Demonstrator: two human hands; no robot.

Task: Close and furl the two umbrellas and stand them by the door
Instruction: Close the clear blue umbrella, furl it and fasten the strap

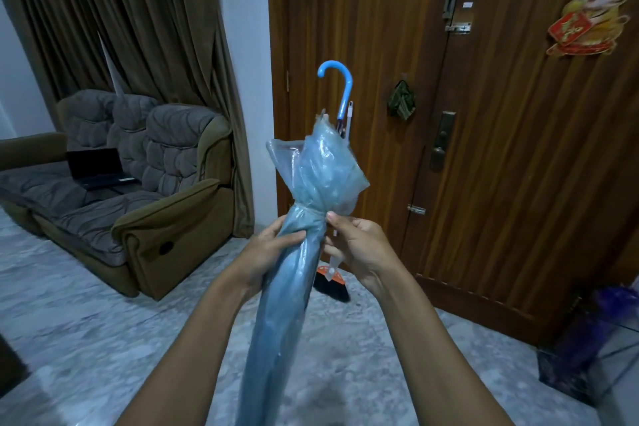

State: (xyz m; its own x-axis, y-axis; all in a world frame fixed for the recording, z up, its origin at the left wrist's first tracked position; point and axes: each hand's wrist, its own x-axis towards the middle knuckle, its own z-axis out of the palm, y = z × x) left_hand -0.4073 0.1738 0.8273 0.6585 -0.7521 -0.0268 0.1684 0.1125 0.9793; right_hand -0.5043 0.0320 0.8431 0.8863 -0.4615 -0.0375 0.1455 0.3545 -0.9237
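You hold the translucent light-blue plastic umbrella [294, 287] upright before the brown wooden door [518, 166], with its curved blue hook handle [340, 79] well above your fingers. It looks light, soft and slick (thin film over thin ribs, so a hard squeeze could bend them). Take it where it is rolled tight, not by the loose flared skirt [321, 166] above your fingers. Your left hand [269, 249] curls round the roll just below the narrow tie band [309, 213]. Your right hand [359, 245] pinches the band's end between thumb and forefinger, against the umbrella's right side.
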